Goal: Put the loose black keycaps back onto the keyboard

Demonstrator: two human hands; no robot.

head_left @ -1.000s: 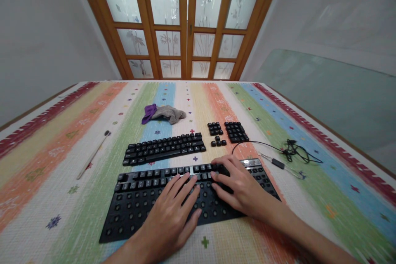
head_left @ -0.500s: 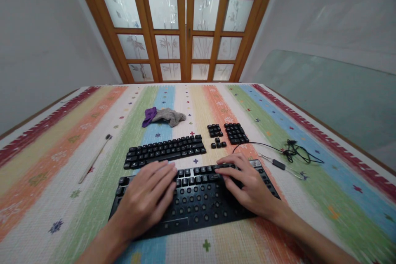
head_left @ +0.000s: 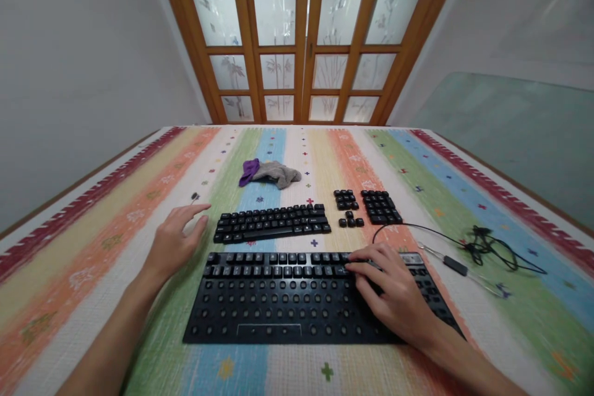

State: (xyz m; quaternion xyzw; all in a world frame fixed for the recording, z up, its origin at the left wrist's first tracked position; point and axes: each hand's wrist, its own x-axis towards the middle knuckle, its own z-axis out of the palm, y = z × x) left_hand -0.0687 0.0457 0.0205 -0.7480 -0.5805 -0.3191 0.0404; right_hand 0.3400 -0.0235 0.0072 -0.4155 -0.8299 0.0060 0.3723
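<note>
Striped cloth (head_left: 111,241) under L hand (head_left: 175,240), thumb/fingers apart, brush (head_left: 195,197) just beyond; R hand (head_left: 392,294) on kybd (head_left: 278,299), can't tell if gripping.

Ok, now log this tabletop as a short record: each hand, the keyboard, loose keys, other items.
left hand: off the keyboard, near a dark-tipped stick, mostly hidden
right hand: fingers at the right end of the fitted rows
keyboard: two back rows fitted, bare sockets in front
loose keys: grouped beyond the keyboard
cloth: grey and purple
wire tool: dark handle, right side
cable: bunched, right side
</note>
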